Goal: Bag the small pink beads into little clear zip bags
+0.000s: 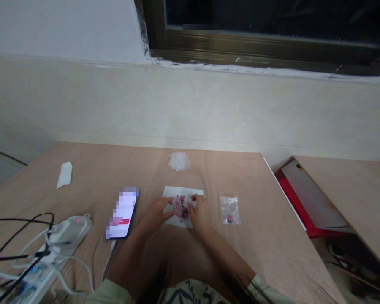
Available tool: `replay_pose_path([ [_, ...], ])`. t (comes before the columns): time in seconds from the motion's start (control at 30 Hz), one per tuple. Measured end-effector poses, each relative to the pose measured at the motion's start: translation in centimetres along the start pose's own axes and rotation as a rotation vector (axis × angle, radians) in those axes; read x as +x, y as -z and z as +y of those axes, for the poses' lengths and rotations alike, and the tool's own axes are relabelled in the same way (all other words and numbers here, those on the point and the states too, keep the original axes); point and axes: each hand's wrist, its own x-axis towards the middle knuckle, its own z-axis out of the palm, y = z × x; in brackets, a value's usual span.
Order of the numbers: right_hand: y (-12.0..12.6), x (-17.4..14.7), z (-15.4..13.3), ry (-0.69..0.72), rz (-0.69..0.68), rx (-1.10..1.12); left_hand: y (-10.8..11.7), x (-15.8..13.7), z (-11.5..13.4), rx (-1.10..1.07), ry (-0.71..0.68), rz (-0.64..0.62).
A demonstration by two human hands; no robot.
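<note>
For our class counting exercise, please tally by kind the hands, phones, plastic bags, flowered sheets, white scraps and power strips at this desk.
Hands: 2
Phone: 1
Clear plastic bags: 2 (the rear one may hide another)
Flowered sheet: 1
White scrap: 1
Power strip: 1
Total visible: 8

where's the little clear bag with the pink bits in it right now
In the head view, the small clear bag lies on the table, just right of the right hand and the white sheet.
</note>
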Motion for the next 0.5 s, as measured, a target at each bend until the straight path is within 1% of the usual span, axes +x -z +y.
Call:
replay_pose_path([
  [0.07, 0.0, 0.0, 0.4, -0.050, -0.052, -0.150, -0.1, -0.3, -0.2, 0.002, 0.009, 0.027],
  [0.13, -0.1, 0.0, 0.7, -0.070, -0.100, -0.254, -0.2, -0.5, -0.3, 0.002, 0.018, 0.037],
  [0.2, -0.2, 0.0, 0.8, -0.074, -0.118, -0.310, -0.1, -0.6, -0.3, -0.001, 0.021, 0.042],
  [0.27, -0.4, 0.0, 0.9, -0.076, -0.118, -0.317, -0.1, -0.7, -0.3, -0.007, 0.016, 0.038],
  [0.37, -0.4, 0.0, 0.8, -0.063, -0.084, -0.202, 0.0, -0.6, -0.4, -0.012, 0.009, 0.027],
  [0.43, -0.3, 0.1, 0.4, -0.036, -0.039, -0.042, -0.1, -0.3, -0.4, -0.021, 0.004, 0.011],
  [0.5, -0.2, 0.1, -0.1, 0.006, -0.025, 0.123, -0.3, 0.0, -0.3, -0.037, -0.008, -0.020],
])
